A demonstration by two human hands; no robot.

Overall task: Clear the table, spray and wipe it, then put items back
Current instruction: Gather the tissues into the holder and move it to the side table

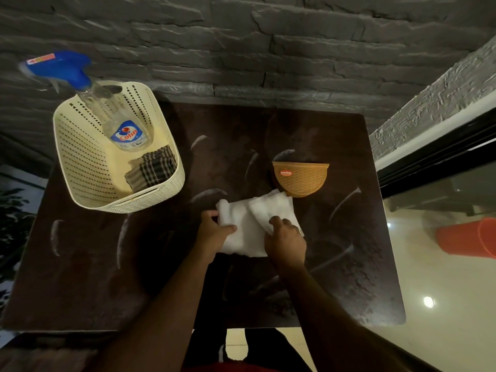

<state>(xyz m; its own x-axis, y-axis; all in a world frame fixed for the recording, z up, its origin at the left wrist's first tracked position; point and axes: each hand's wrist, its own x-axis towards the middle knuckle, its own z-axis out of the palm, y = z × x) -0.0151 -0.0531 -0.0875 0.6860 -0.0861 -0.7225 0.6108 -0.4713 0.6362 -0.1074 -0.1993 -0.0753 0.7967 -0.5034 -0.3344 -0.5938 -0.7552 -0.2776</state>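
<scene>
At ten o'clock on the table: a cream perforated plastic basket, rounded-rectangular, walls punched with rows of small slots. Inside, leaning toward its far-left corner, a clear spray bottle with blue trigger head and a blue-and-red "Colin" label. At the basket's near-right corner, a folded checked cloth, brown and dark, woven.

Dark brown tabletop, mottled and stone-like, streaked with pale curved smears.

At centre: left hand, forearm reaching up from six o'clock, fingers curled over the left edge of a white cloth, thumb lying on top, gripping it. Cloth soft, thick, folded into layered panels, lying flat on the table.

Just right of it: right hand, knuckles up, fingers bent and pinching an upper fold of the same white cloth near its right side. Cloth between and under both hands, stretching away toward one o'clock.

At one o'clock from the hands, touching or just overlapped by the cloth's far corner: an orange-tan semicircular plastic holder, woven-pattern surface, red oval label, straight edge facing away.

Far right, off the table at three o'clock: an orange bucket on its side on a glossy pale floor. Behind all, at twelve o'clock, a rough grey stone wall.
</scene>
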